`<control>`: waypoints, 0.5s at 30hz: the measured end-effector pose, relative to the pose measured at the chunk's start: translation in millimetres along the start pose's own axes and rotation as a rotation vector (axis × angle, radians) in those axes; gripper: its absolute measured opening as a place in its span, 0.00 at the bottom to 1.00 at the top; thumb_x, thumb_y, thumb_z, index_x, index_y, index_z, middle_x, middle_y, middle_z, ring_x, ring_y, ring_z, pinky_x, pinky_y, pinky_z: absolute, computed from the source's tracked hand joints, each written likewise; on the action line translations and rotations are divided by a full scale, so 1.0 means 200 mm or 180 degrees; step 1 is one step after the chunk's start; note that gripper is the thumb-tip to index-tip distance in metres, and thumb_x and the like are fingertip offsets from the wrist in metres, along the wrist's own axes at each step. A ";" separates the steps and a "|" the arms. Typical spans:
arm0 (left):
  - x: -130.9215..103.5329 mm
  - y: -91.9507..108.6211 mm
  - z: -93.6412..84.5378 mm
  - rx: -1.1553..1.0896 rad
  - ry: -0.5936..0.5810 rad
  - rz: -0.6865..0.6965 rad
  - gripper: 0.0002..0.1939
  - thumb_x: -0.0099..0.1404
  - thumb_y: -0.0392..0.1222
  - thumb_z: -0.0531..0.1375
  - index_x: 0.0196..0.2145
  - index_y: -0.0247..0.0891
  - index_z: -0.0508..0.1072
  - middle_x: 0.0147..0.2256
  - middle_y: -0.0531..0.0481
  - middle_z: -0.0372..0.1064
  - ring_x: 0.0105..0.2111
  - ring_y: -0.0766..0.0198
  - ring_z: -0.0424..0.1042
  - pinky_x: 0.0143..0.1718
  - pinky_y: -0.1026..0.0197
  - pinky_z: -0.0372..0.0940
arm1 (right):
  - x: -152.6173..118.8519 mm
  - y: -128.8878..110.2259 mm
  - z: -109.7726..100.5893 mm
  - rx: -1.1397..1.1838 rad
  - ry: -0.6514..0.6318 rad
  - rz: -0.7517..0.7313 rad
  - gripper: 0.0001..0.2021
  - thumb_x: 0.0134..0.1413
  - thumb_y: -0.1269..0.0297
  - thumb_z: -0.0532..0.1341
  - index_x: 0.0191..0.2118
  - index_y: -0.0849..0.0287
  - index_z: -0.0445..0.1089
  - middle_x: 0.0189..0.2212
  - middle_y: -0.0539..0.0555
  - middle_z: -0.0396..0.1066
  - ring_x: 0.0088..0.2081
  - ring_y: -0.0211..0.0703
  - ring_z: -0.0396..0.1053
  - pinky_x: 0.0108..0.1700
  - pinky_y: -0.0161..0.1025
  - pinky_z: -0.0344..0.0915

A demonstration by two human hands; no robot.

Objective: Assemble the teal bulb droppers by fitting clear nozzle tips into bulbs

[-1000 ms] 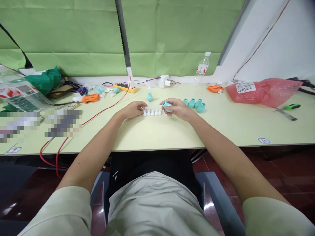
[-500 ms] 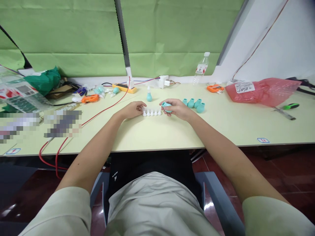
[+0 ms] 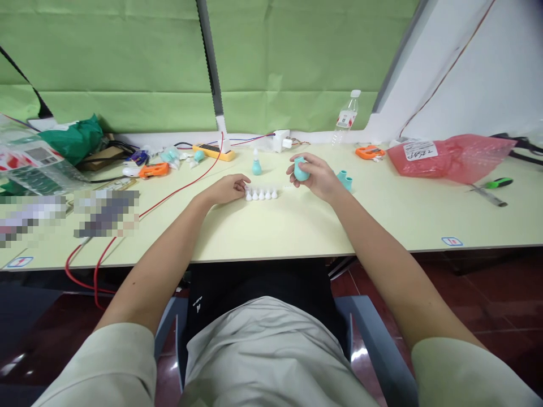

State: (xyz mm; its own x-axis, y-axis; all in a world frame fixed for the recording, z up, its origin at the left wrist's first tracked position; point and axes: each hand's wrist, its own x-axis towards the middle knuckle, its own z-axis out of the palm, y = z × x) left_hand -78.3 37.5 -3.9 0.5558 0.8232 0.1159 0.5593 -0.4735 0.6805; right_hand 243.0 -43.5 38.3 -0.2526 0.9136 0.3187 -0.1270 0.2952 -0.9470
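My right hand (image 3: 316, 175) is closed around a teal rubber bulb (image 3: 301, 169), held upright above the table with its opening at the top. Low on the tabletop, my left hand (image 3: 231, 189) rests with loosely bent fingers at the left end of a row of small white nozzle tips (image 3: 262, 194). Whether its fingertips touch the closest tip is hard to make out. Behind the row stands a teal bulb with a white nozzle on top (image 3: 257, 164). More loose teal bulbs (image 3: 346, 181) sit to the right, partly hidden behind my right hand.
At the back are a yellow multimeter-like device (image 3: 212, 151), a white plug (image 3: 282, 141) and a clear bottle (image 3: 345, 118). Orange tools (image 3: 370, 152), a red bag (image 3: 449, 158) and a green-handled tool (image 3: 499, 183) lie right. A red cable (image 3: 182, 189) crosses the left side.
My right hand has lifted and moved a little to the right, away from the white tips, turning the teal bulb upright. My left hand has stayed put.
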 end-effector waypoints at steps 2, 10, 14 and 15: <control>0.01 -0.03 0.00 0.0009 0.0132 -0.0066 0.27 0.54 0.38 0.63 0.54 0.40 0.72 0.45 0.46 0.76 0.43 0.59 0.77 0.47 0.58 0.71 | 0.00 -0.04 -0.07 -0.0252 0.0283 -0.0215 0.20 0.50 0.48 0.70 0.45 0.51 0.70 0.38 0.54 0.75 0.37 0.46 0.72 0.34 0.41 0.68; 0.02 -0.09 0.01 0.0166 0.0643 -0.0190 0.26 0.57 0.35 0.58 0.55 0.38 0.69 0.41 0.47 0.77 0.34 0.61 0.76 0.38 0.60 0.69 | -0.07 -0.15 -0.45 -0.2699 0.1509 -0.0588 0.14 0.50 0.58 0.68 0.43 0.56 0.78 0.41 0.56 0.75 0.47 0.52 0.73 0.46 0.46 0.70; 0.02 -0.07 0.01 0.0219 0.0654 -0.0177 0.25 0.58 0.35 0.58 0.54 0.38 0.70 0.40 0.47 0.76 0.35 0.61 0.75 0.39 0.60 0.68 | -0.12 -0.17 -0.49 -0.3067 0.1059 -0.0187 0.10 0.49 0.64 0.68 0.39 0.56 0.79 0.42 0.56 0.78 0.49 0.54 0.73 0.51 0.47 0.69; 0.02 -0.06 0.01 0.0233 0.0656 -0.0173 0.24 0.58 0.35 0.58 0.54 0.38 0.70 0.40 0.47 0.76 0.35 0.61 0.75 0.39 0.60 0.68 | -0.13 -0.18 -0.50 -0.3067 0.0953 -0.0037 0.10 0.48 0.65 0.68 0.39 0.56 0.79 0.43 0.57 0.78 0.49 0.54 0.73 0.50 0.47 0.70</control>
State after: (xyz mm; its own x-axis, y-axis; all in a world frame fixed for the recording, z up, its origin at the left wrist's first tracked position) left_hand -82.1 45.7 -14.0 0.3905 0.8911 0.2310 0.6324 -0.4420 0.6362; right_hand 349.3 -49.2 59.3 0.0118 0.9027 0.4301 0.7348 0.2839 -0.6160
